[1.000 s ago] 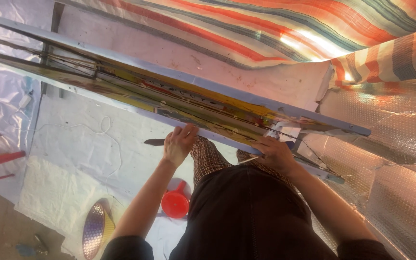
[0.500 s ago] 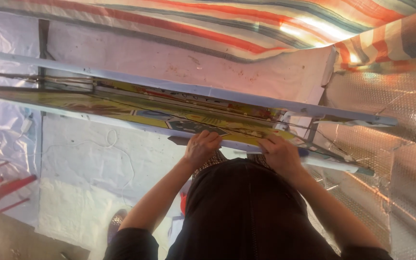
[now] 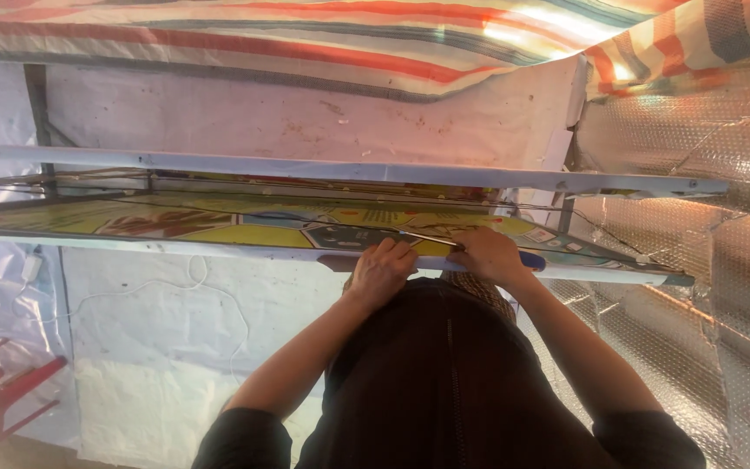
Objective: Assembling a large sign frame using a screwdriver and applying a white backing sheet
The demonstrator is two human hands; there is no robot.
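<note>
Here's the person from above: a dark brown, nearly black top (image 3: 453, 382) fills the lower middle, with a thin zipper line (image 3: 450, 373) running straight down its centre. Either side of that zipper, dark sleeves are pushed up past the elbows, one cuff bunched on the left (image 3: 240, 439), the other on the right (image 3: 648, 439), leaving both forearms bare. Just above the top of the zipper, a patch of brown checked fabric (image 3: 483, 291) peeks out. No rings, watch or gloves on the left hand (image 3: 381, 271) or right hand (image 3: 488, 256).
</note>
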